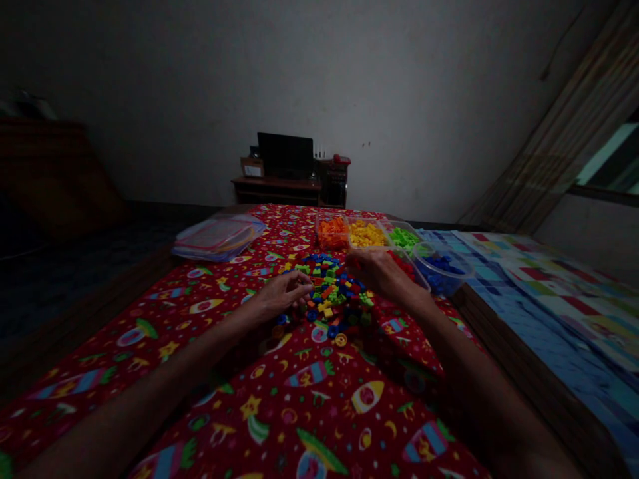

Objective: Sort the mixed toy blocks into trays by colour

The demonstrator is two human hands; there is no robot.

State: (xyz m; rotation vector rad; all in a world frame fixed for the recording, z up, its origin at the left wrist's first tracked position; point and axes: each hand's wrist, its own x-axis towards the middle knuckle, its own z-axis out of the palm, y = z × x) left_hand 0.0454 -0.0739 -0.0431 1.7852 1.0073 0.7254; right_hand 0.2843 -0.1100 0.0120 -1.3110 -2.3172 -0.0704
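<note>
A heap of small mixed-colour plastic bricks lies on a red cloth with rocket prints. My left hand rests at the heap's left edge, its fingers curled in a pinch; what they hold is too small to make out. My right hand lies over the heap's far right side, knuckles up, fingers bent down among the bricks beside a tub of red bricks. Behind the heap stand clear tubs of orange bricks, yellow bricks and green bricks.
A tub of blue bricks sits at the right by a dark wooden edge. A stack of clear lids lies at the back left. A patterned blue mat spreads to the right. A low desk with a dark screen stands against the wall.
</note>
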